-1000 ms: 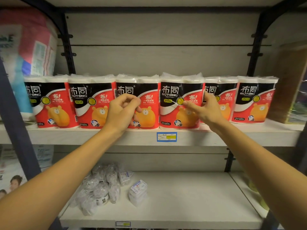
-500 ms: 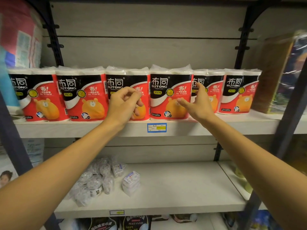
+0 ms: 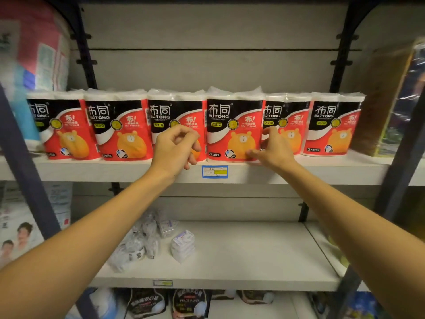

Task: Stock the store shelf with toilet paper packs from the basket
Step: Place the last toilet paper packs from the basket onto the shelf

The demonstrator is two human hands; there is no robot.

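The upper shelf (image 3: 322, 173) carries six toilet paper packs (image 3: 119, 130) in one row, standing upright and side by side along its front edge, each marked as two rolls. The fourth pack (image 3: 232, 125) from the left sits slightly forward of the fifth. Open room remains above the row up to the back panel; to the right of the row a brown wrapped package (image 3: 381, 100) leans close beside the last pack. The left hand (image 3: 174, 148) is in front of the third pack (image 3: 177, 116) with fingers curled in; whether it grips the wrapper cannot be told. The right hand (image 3: 273, 148) lies at the lower right corner of the fourth pack, fingers extended against it. A blue and yellow price tag (image 3: 214, 172) is fixed to the shelf edge below that pack. The lower shelf (image 3: 253, 261) holds a cluster of small clear-wrapped items (image 3: 140, 242) and one small white packet (image 3: 182, 245) at its left, the remainder bare.
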